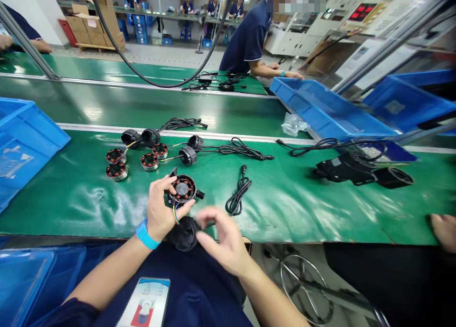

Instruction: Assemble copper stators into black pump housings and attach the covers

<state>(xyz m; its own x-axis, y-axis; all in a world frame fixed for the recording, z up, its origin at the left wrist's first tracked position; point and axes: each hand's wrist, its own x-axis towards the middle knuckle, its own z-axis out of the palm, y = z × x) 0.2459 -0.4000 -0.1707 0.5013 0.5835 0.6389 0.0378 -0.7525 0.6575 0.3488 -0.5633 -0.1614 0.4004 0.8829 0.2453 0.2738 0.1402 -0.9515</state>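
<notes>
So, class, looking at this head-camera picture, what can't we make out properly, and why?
- Right hand, head view: blurred, so whether it touches the black part is unclear.
- Round motor part, head view: its left side is partly hidden by the left hand.
- Left blue bin, head view: cut off by the left edge.
- Badge, head view: cut off by the bottom edge; print too small to read.
</notes>
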